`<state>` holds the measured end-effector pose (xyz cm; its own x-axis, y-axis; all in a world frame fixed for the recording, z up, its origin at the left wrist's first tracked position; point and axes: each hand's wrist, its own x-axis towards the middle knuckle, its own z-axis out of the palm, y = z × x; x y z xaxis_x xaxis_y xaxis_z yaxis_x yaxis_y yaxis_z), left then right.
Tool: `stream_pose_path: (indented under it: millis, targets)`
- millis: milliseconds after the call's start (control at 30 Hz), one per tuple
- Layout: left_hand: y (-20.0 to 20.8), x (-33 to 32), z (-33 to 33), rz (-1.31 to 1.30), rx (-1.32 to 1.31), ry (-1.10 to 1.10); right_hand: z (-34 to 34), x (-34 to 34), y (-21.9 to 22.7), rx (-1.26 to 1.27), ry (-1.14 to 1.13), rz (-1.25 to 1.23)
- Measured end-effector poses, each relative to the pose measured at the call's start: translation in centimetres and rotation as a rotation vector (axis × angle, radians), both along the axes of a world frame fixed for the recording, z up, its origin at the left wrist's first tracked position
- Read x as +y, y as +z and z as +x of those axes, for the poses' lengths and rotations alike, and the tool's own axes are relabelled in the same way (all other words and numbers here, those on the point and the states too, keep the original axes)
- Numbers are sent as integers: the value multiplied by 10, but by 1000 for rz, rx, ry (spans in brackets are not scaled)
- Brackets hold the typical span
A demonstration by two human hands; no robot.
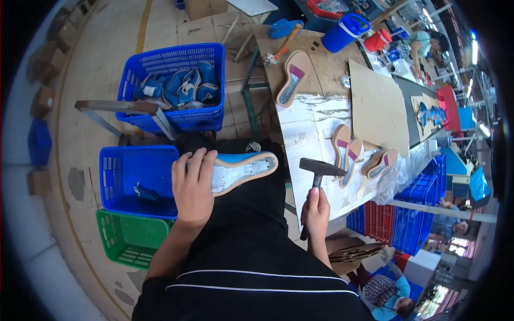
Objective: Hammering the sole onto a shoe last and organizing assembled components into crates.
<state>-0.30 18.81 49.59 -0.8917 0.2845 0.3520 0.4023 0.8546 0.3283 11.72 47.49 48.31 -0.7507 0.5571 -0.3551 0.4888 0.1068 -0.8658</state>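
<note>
"Where is the blue shoe (pixel 243 170)?"

"In the person's left hand (pixel 194 183), whose fingers are clamped over its left end. The rest extends to the right above the person's black clothing (pixel 241 224), with the tan-rimmed grey underside turned up."

"And the right hand (pixel 317 208)?"

"It is wrapped round the handle of a hammer (pixel 322 167). The metal head sits beyond the fingers, to the right of the shoe and apart from it."

"What does the surface (pixel 326 67) carry?"

"It stands on the right, part bare wood, part white covering. Several tan-rimmed wedge soles (pixel 350 160) lie near a large cardboard sheet (pixel 377 101), with crumpled clear plastic (pixel 395 184) at the near right. A single sole (pixel 293 79) lies farther off by the left edge, and beyond it are a wooden-handled tool (pixel 289 39), a blue jug (pixel 344 35) and a smaller red jug (pixel 377 40)."

"And the room?"

"On the left, a far blue crate (pixel 171 55) holds more blue shoes (pixel 184 88). Nearer stand another blue crate (pixel 120 179), with one dark piece (pixel 147 193) inside, and a green crate (pixel 126 232). A yellow line (pixel 143 24) crosses the tiled floor (pixel 93 101). A co-worker in a checked garment (pixel 381 289) is at the near right."
</note>
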Motion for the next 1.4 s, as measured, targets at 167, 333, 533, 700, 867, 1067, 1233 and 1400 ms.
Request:
stream_pose_path:
  millis: [167, 333, 533, 700, 867, 1067, 1233, 1400]
  targets:
    - [7, 6, -21, 27, 12, -62, -3, 24, -40, -12, -83, -76]
    - [19, 13, -43, 47, -10, -229, -1, 70, -78, -206, -125, -162]
    - [-21, -20, -34, 167, -5, -98, -19, 100, -179, -247, 92, -53]
    - [20, 8, -25, 1, 95, -188, 2, 111, -154, -247, 198, 554]
    - [30, 17, -30, -69, 133, -139, 17, 113, -164, -169, 56, 653]
    - [27, 20, -33, -38, 193, -122, 12, 98, -159, -28, -15, 878]
    - [29, 12, -34, -119, 167, -160, -10, 56, -95, 399, 92, 381]
    - [19, -14, -43, 138, 211, -355, -39, 21, -34, 740, 640, 184]
